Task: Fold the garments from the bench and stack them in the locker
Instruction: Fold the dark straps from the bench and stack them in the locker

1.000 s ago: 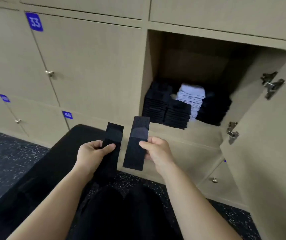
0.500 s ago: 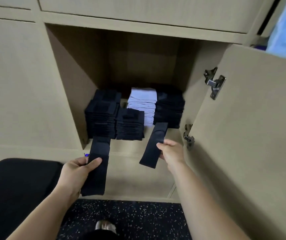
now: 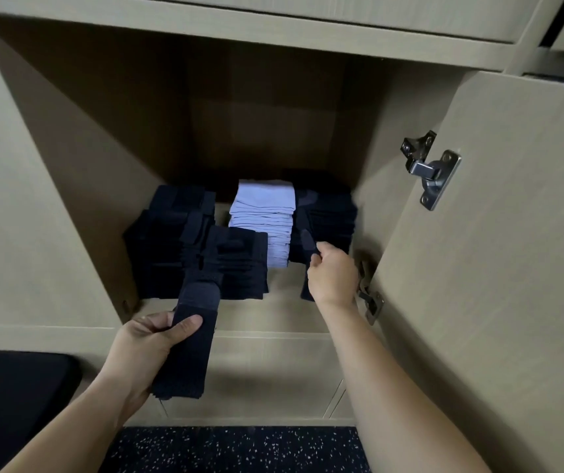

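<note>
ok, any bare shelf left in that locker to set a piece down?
Bare shelf shows only as a front strip and a slot between the front dark stack and the right hand. Behind and left, the light stack and other dark stacks crowd the floor; above them is open.

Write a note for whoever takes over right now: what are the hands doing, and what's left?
Left grip holds a folded dark piece in front of the locker.
Right grip pinches a second dark piece inside, against the right dark stack.
Done: other dark stacks and one light stack stand in the locker.
To do: lay both pieces on a stack.
Bench only partly in view: more garments there, cannot tell.
</note>
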The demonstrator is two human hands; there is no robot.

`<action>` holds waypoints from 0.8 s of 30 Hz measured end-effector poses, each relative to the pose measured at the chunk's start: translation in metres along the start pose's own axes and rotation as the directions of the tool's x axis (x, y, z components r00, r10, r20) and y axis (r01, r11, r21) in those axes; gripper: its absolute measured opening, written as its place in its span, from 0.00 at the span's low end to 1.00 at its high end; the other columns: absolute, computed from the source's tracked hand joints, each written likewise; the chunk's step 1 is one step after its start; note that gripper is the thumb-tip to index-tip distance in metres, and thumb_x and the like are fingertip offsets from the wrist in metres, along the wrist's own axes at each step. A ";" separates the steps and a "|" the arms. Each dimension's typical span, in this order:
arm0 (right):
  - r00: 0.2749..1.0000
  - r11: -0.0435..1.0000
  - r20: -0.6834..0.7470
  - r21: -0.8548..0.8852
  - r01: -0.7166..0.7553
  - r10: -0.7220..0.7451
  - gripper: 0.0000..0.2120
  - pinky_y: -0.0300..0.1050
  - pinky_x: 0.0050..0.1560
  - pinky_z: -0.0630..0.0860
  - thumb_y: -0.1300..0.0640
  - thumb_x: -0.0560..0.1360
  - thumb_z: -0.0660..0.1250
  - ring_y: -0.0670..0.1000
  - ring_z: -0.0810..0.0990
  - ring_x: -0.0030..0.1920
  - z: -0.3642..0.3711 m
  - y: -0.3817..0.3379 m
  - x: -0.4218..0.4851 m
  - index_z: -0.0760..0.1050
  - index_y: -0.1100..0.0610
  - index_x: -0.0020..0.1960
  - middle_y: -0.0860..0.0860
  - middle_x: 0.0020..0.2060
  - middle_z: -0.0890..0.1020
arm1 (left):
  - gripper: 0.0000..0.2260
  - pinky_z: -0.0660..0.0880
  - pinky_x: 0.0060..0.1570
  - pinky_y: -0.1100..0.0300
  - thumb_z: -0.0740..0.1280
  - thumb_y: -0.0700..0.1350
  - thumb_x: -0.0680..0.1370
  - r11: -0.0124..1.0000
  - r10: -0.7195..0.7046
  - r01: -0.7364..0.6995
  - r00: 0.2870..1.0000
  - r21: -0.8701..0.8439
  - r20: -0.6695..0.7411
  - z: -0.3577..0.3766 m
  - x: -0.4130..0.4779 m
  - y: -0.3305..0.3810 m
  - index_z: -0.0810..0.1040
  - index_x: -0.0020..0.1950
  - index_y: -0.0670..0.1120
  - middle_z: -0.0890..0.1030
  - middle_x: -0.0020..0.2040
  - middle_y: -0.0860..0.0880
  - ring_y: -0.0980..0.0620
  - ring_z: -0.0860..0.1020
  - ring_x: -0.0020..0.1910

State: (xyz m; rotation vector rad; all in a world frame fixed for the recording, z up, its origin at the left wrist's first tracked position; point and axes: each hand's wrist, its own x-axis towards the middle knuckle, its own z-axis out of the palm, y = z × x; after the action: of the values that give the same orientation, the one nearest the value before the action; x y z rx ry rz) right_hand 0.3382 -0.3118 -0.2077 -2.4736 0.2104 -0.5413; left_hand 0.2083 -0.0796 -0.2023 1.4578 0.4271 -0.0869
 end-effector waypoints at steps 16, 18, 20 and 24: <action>0.873 0.765 0.421 -0.468 0.443 -0.247 0.23 0.46 0.44 0.81 0.66 0.64 0.53 0.56 0.85 0.49 0.061 0.060 -0.030 0.84 0.61 0.46 0.59 0.46 0.85 | 0.08 0.75 0.32 0.58 0.72 0.38 0.74 1.000 -0.004 0.004 1.000 0.003 0.014 0.004 0.011 -0.017 0.82 0.34 0.42 0.83 0.36 0.41 0.48 0.80 0.30; 0.856 0.797 0.457 -0.410 0.442 -0.240 0.28 0.49 0.64 0.73 0.68 0.67 0.49 0.58 0.75 0.67 0.060 0.060 -0.028 0.78 0.64 0.61 0.62 0.63 0.78 | 0.07 0.75 0.34 0.57 0.72 0.39 0.73 1.000 -0.004 0.004 1.000 0.015 0.018 0.006 0.012 -0.017 0.83 0.35 0.42 0.84 0.37 0.41 0.47 0.80 0.32; 0.820 0.791 0.514 -0.379 0.479 -0.251 0.29 0.44 0.74 0.58 0.70 0.74 0.47 0.54 0.59 0.76 0.054 0.059 -0.023 0.66 0.61 0.72 0.58 0.74 0.64 | 0.08 0.76 0.34 0.57 0.72 0.40 0.73 1.000 -0.001 0.000 1.000 0.030 0.027 0.009 0.012 -0.016 0.84 0.34 0.44 0.84 0.37 0.42 0.48 0.81 0.32; 0.798 0.785 0.545 -0.363 0.502 -0.259 0.28 0.44 0.76 0.49 0.70 0.77 0.53 0.52 0.52 0.78 0.047 0.061 -0.011 0.61 0.56 0.76 0.55 0.78 0.57 | 0.08 0.77 0.34 0.57 0.72 0.39 0.73 1.000 0.001 -0.001 0.999 0.016 0.036 0.014 0.013 -0.012 0.84 0.33 0.44 0.84 0.37 0.42 0.49 0.81 0.31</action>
State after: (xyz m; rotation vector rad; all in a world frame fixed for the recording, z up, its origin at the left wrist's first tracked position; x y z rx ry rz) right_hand 0.3469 -0.3342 -0.2820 -3.0877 -0.4391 -0.0125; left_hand 0.2197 -0.0925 -0.2176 1.4698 0.3972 -0.1158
